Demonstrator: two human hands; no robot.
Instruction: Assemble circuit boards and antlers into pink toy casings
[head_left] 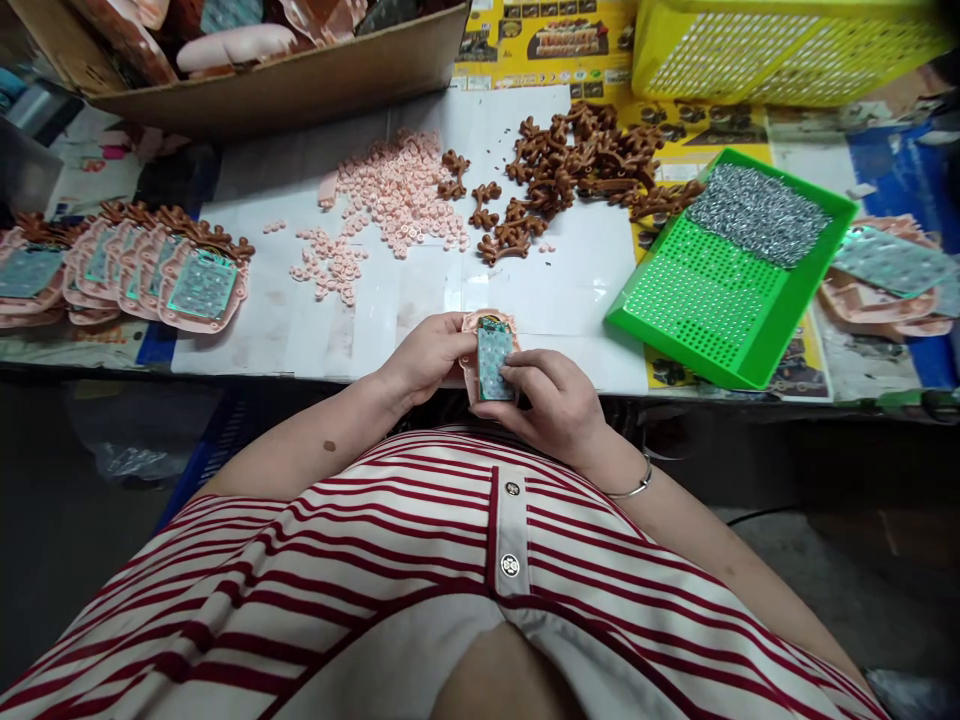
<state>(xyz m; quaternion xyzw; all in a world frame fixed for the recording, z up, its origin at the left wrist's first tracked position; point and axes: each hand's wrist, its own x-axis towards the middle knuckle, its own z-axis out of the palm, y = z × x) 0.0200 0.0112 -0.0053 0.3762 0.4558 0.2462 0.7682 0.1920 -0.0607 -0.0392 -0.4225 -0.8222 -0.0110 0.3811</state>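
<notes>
A pink plastic shell (469,365) with a grey-and-green panel (495,358) set in it is held up at the table's front edge. My left hand (429,358) grips the shell's left side, thumb toward the panel. My right hand (553,400) closes around its lower right, with fingertips on the panel. Beyond the hands lie a heap of small pink plastic pieces (397,190) and a pile of brown bone-shaped parts (577,160). A few brown parts sit apart from that pile, closer to me.
Similar pink shells with brown parts (199,290) overlap in a row at left. A green basket (675,340) of small metal pieces (757,215) stands at right, near more shells (892,270). A cardboard box (300,90) and yellow basket (787,60) stand behind.
</notes>
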